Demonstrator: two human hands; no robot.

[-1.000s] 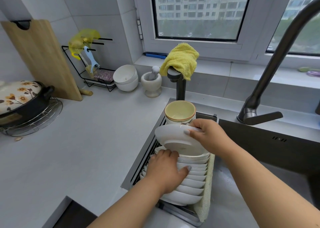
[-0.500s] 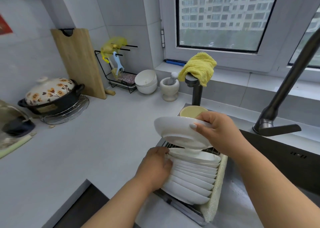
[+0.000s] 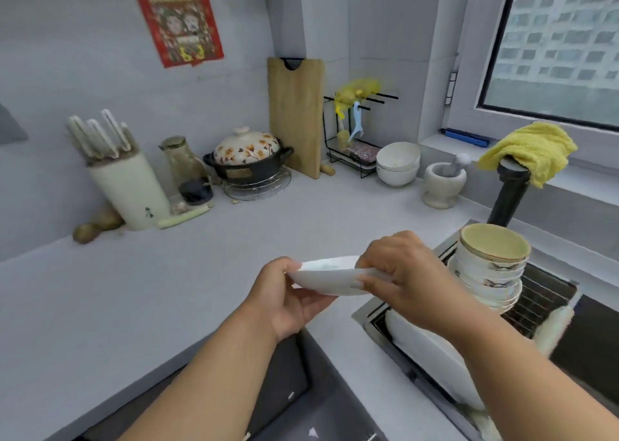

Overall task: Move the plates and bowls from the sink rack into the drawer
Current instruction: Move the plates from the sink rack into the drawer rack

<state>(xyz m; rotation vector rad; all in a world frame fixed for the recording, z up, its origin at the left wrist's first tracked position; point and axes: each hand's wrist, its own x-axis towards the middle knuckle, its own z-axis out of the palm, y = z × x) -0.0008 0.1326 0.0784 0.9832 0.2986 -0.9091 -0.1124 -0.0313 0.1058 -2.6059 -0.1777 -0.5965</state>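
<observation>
I hold one white plate (image 3: 330, 278) level above the counter edge, just left of the sink rack. My left hand (image 3: 288, 298) grips its left rim and underside, and my right hand (image 3: 403, 278) grips its right rim. The sink rack (image 3: 536, 303) lies at the right with a stack of bowls (image 3: 490, 266), the top one yellow inside. A row of white plates (image 3: 432, 357) leans in the rack, partly hidden by my right forearm. A dark drawer front (image 3: 291, 373) shows below the counter edge under my hands.
On the grey counter (image 3: 167, 290) stand a knife block (image 3: 129, 186), a flowered pot (image 3: 249, 159), a wooden cutting board (image 3: 296, 115), two white bowls (image 3: 398, 162) and a mortar with pestle (image 3: 443, 182). A yellow cloth (image 3: 529, 149) drapes over a black tap at the sink's back.
The plate has left the rack and moved left over the counter edge. My left hand let go of the stacked plates and took the plate's left rim. The view swung left.
</observation>
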